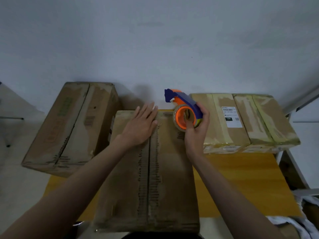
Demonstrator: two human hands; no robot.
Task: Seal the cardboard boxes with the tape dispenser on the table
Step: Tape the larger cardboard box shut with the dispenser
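A yellow tabletop point(241, 183) stands against a plain pale wall point(155, 40). On it lies a worn cardboard box point(169, 178), its centre seam ragged with torn tape. The left hand point(139, 125) rests flat on it, fingers straight. The right hand point(196, 125) grips the blue-and-orange tape dispenser point(183, 109) above the box's far edge.
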